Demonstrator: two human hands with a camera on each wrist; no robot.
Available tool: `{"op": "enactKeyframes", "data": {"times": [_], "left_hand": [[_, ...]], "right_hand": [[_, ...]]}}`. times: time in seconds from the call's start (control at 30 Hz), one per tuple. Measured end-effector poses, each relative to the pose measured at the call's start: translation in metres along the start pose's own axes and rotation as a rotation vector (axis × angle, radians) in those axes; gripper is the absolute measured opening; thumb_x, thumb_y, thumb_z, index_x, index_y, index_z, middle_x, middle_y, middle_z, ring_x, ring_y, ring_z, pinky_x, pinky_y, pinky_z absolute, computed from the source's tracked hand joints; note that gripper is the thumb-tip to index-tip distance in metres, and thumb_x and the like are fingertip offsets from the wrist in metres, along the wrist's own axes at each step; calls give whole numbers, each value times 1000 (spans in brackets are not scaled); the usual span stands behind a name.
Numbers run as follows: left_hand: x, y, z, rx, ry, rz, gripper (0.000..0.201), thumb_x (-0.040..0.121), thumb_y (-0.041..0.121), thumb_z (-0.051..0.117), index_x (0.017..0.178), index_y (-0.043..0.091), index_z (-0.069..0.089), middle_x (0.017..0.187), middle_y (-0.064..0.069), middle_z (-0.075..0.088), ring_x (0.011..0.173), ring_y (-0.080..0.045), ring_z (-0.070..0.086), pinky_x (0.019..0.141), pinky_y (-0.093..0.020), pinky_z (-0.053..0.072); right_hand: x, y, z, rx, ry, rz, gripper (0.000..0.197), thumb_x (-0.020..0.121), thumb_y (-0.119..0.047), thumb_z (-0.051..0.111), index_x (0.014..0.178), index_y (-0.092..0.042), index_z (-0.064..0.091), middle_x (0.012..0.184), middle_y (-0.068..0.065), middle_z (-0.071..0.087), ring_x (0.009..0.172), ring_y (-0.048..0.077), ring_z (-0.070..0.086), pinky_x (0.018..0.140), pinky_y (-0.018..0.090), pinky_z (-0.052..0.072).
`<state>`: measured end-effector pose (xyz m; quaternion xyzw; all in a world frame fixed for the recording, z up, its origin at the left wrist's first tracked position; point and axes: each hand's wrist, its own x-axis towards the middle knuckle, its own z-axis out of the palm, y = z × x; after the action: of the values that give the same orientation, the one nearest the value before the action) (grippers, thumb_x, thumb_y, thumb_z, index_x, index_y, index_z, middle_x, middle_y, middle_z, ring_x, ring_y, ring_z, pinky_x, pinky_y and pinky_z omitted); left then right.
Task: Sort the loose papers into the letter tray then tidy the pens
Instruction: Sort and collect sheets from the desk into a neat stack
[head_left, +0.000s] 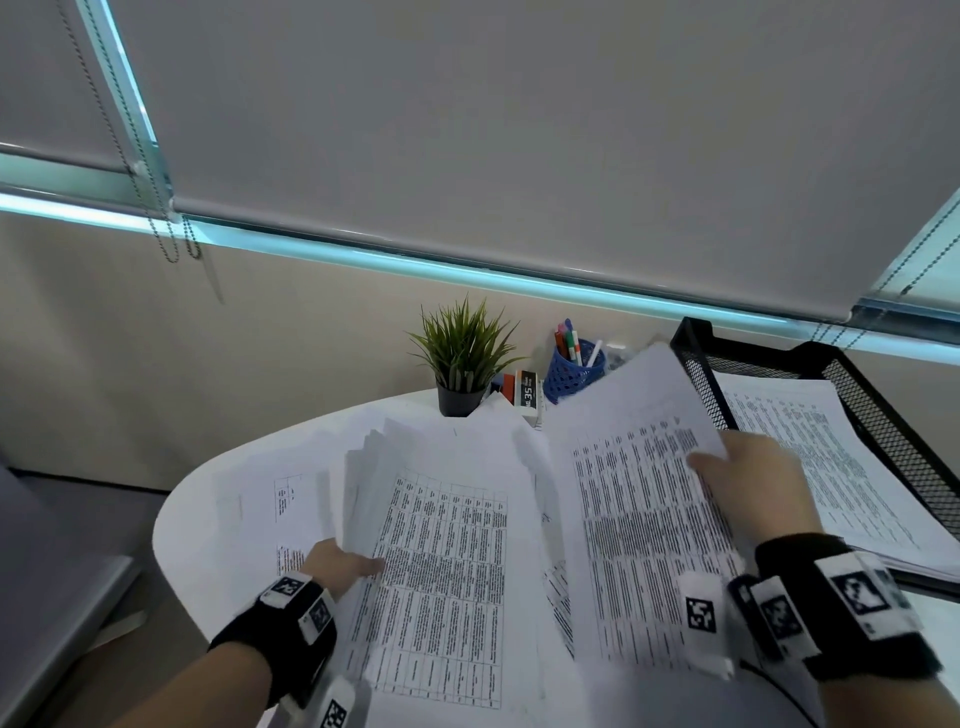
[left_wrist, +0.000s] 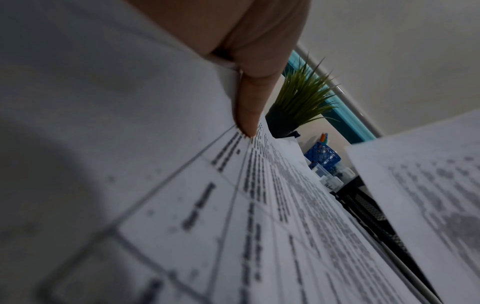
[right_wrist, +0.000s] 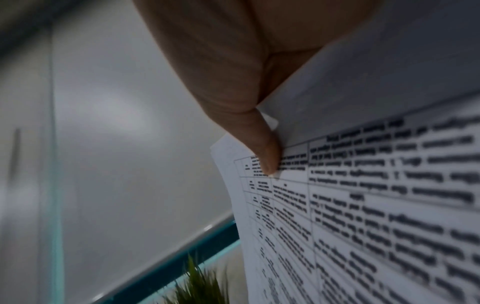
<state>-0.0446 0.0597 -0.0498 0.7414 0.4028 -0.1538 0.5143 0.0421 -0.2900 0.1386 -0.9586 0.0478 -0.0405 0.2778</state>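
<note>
My left hand (head_left: 332, 569) grips the near left edge of a fanned stack of printed sheets (head_left: 441, 561), thumb pressed flat on the top page and the other fingers hidden beneath; the stack's far end lifts off the white table (head_left: 192, 519). Just right of that stack, my right hand (head_left: 753, 488) pinches a second sheaf of papers (head_left: 634, 467), thumb on top, and holds it raised and tilted, its far corner overlapping the near wall of the black mesh letter tray (head_left: 696, 358). More printed pages (head_left: 810, 457) already lie flat inside that tray, to the right of my right hand. Loose sheets (head_left: 291, 499) are spread on the table to the left of the stack and under it. Beyond the stack, at the table's far edge, stands a small potted plant (head_left: 462, 358); right of it are a few small boxes (head_left: 524, 392) and a blue perforated cup (head_left: 574, 371) holding pens (head_left: 569, 338). Behind them a beige wall rises to a window sill, and grey roller blinds (head_left: 519, 130) with bead chains (head_left: 166, 234) cover the glass.
</note>
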Motion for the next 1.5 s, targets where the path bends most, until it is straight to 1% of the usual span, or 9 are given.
{"op": "enactKeyframes", "data": {"times": [0.17, 0.4, 0.5, 0.6, 0.77, 0.97, 1.1, 1.33, 1.5], "left_hand": [[-5, 8, 18, -36, -89, 58, 37, 75, 15, 77, 98, -5, 55, 77, -11, 60, 69, -24, 57, 62, -28, 47], [-9, 13, 33, -28, -138, 71, 45, 76, 17, 76, 107, -9, 57, 81, -11, 61, 77, -27, 59, 67, -29, 50], [-10, 14, 35, -87, -102, 53, 69, 81, 33, 69, 129, -9, 44, 118, -22, 59, 105, -33, 58, 91, -37, 49], [-13, 18, 32, -162, -106, 10, 90, 83, 52, 58, 142, -7, 25, 145, -23, 36, 130, -34, 41, 110, -38, 32], [-11, 15, 32, -206, -187, 18, 144, 27, 71, 76, 140, -6, 32, 139, -21, 45, 125, -32, 46, 107, -40, 37], [-6, 6, 36, -87, -166, 32, 104, 44, 40, 88, 128, -6, 48, 120, -18, 60, 107, -32, 58, 92, -37, 48], [-3, 5, 36, -127, -90, 51, 44, 72, 7, 77, 108, -12, 59, 98, -20, 64, 86, -29, 59, 78, -35, 49], [3, 5, 19, -125, 7, 25, 46, 73, 6, 77, 108, -15, 56, 107, -27, 63, 96, -37, 61, 82, -38, 50], [5, 7, 15, -136, 11, 8, 52, 74, 10, 77, 112, -17, 53, 112, -28, 61, 96, -36, 59, 80, -35, 48]], "right_hand": [[-8, -32, -24, 172, 67, -112, 27, 89, -19, 58, 63, -17, 58, 51, 1, 48, 47, 18, 41, 49, 25, 31], [-10, -42, -18, 359, 34, -104, 7, 90, -22, 60, 89, -20, 67, 65, -2, 60, 55, 12, 50, 51, 24, 37], [-7, -27, 11, 407, -33, -31, 20, 90, -18, 61, 107, -14, 70, 90, 3, 72, 80, 21, 67, 77, 41, 55], [-13, -7, 55, 433, -160, 92, 28, 91, -16, 60, 118, -8, 63, 110, 6, 69, 100, 25, 64, 95, 44, 49], [-30, 27, 121, 439, -341, 225, 37, 92, -17, 58, 126, -7, 55, 122, 7, 62, 115, 26, 57, 101, 40, 43], [-37, 44, 160, 405, -485, 224, 65, 92, -30, 58, 147, -9, 29, 148, 3, 38, 137, 22, 35, 114, 39, 27], [-27, 63, 160, 58, -359, 169, 49, 92, -21, 55, 138, -8, 42, 138, 10, 46, 131, 29, 42, 111, 36, 32], [-15, 103, 143, -249, -457, 207, 103, 64, -48, 80, 145, -13, 26, 143, 11, 37, 132, 27, 37, 106, 37, 37], [-16, 104, 138, -225, -450, 230, 91, 69, -33, 80, 142, -11, 29, 138, 13, 42, 122, 28, 48, 100, 38, 45]]}}
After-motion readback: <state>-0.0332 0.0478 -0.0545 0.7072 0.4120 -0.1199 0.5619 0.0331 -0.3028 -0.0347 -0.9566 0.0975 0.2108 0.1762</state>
